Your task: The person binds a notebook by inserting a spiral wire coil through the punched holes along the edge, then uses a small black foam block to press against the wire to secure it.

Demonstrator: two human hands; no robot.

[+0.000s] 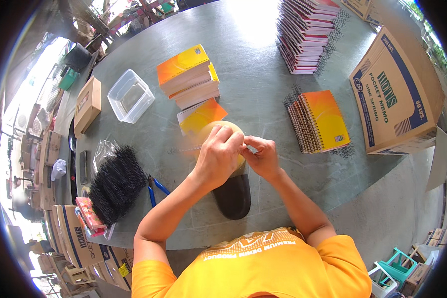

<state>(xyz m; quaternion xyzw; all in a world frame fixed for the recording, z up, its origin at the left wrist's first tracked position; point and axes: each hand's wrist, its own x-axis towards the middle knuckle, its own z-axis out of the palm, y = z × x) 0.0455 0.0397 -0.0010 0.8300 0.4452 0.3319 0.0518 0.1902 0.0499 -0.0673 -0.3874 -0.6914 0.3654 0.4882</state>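
Observation:
My left hand [218,152] is closed on a yellow, rounded thing [212,128] whose kind I cannot make out. Close beside it, my right hand [263,157] pinches at the thing's right edge; what lies between its fingertips is hidden. Below both hands a dark, smooth, round-ended base [233,198] rests on the table. Just beyond my left hand lies a yellow-orange notebook cover [202,115] with a row of holes, in front of a stack of unbound yellow-orange notebooks [186,69].
Spiral-bound yellow notebooks [325,121] stand at right, beside a cardboard box [392,94]. A tall stack of spiral notebooks [308,39] is behind. At left are a clear plastic tub [130,96], black binding coils [115,186], blue-handled pliers [157,189] and a small carton [87,105].

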